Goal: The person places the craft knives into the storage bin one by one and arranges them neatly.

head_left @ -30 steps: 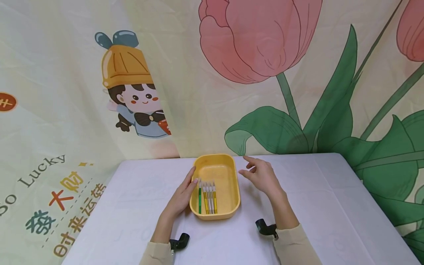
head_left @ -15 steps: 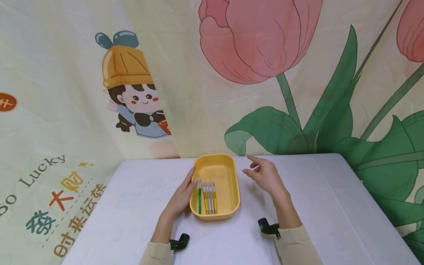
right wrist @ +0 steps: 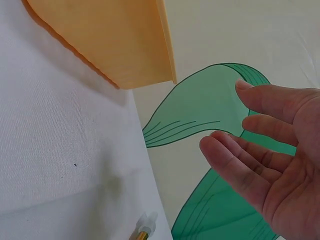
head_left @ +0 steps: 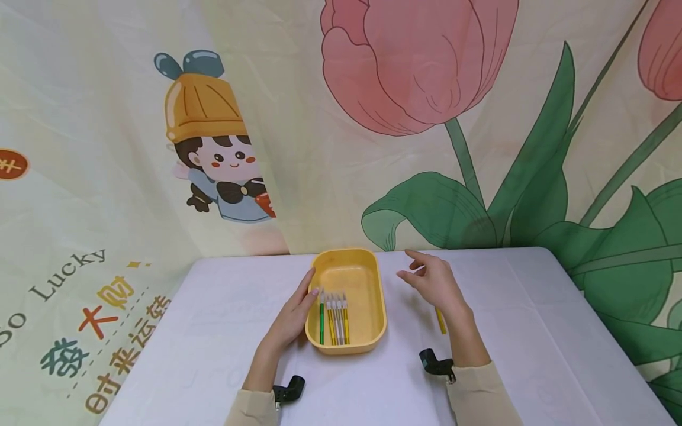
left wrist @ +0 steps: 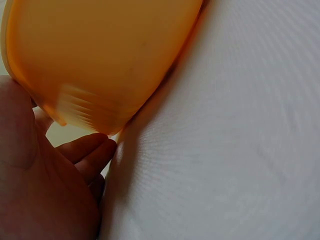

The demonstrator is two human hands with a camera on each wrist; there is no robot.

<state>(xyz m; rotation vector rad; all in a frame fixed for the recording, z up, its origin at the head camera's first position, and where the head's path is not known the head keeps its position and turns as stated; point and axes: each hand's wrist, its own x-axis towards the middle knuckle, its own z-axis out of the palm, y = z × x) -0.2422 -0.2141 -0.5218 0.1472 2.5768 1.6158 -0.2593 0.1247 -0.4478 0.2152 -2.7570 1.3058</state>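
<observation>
My left hand (head_left: pixel 290 313) grips the left side of a yellow plastic bin (head_left: pixel 367 296), thumb at the rim and fingers against the outer wall. Inside, along the left, lie a green pen-like tool (head_left: pixel 322 324) and several yellow and silver ones (head_left: pixel 338 322), all with pale tips pointing away. My right hand (head_left: pixel 433 284) hovers right of the bin, fingers loosely bent and apart, nothing between them. A yellow pen-like tool (head_left: pixel 440 320) lies on the table, partly hidden by the right wrist; its clear-capped tip (right wrist: pixel 145 226) shows in the right wrist view.
The table has a white cloth (head_left: pixel 234 296). Behind its far edge hangs a printed backdrop (head_left: pixel 319 195) with tulips and a cartoon figure. Dark wrist cameras sit on the left wrist (head_left: pixel 289 389) and right wrist (head_left: pixel 436 362).
My right hand has drifted to the right, away from the bin, and the yellow tool on the table has come into sight beside its wrist. Left hand and bin stay put.
</observation>
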